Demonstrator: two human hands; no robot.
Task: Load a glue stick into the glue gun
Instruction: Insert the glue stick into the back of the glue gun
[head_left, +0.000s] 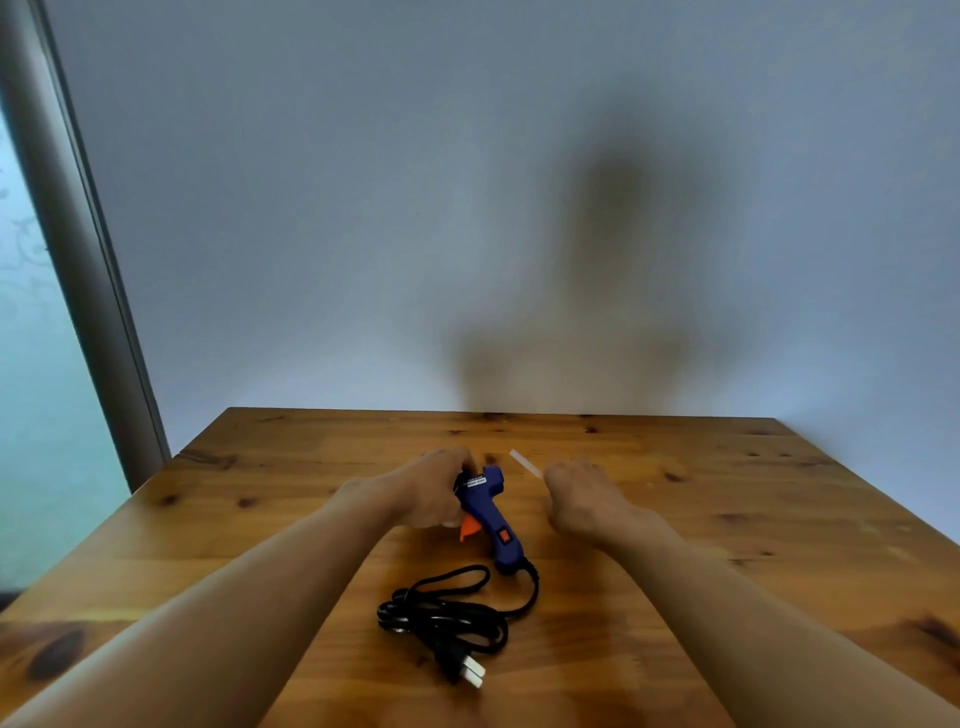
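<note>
A blue glue gun (491, 512) with an orange trigger lies on the wooden table (727, 519), its handle pointing toward me. My left hand (434, 486) is closed around the gun's front end, hiding the nozzle. My right hand (582, 501) is to the right of the gun, fingers closed on a pale translucent glue stick (525, 462). The stick juts out up and to the left from my fingers, its free end just above the rear of the gun's barrel, apart from it.
The gun's black power cord (452, 618) lies coiled on the table near me, ending in a plug with white prongs (470, 673). A grey wall stands behind the table's far edge. A window frame (78, 260) runs along the left.
</note>
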